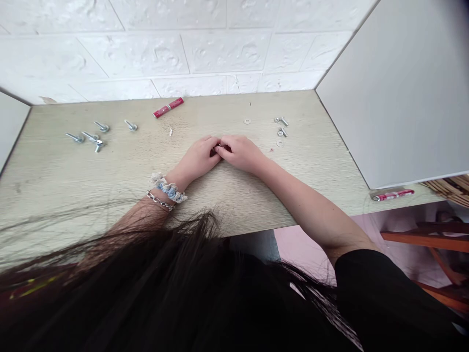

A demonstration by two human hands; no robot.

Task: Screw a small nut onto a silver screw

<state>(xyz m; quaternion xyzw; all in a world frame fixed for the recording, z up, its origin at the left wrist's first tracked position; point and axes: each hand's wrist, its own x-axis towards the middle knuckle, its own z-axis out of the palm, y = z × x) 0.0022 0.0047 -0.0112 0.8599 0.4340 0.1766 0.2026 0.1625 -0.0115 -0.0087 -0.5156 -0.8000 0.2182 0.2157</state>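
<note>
My left hand (200,159) and my right hand (240,152) rest on the wooden desk (110,166), fingertips meeting at the middle. Both are curled closed around a small dark thing that the fingers mostly hide. My left wrist wears a scrunchie and a chain bracelet (165,193). Several assembled silver bolts (91,136) lie at the far left of the desk. To the right of my hands lie two bolts (281,126) and loose washers (247,121).
A red tube (168,107) lies near the white brick wall at the back. A grey panel (399,93) stands on the right, with a second red tube (392,195) at its foot. My dark hair covers the lower frame. Wooden furniture shows at lower right.
</note>
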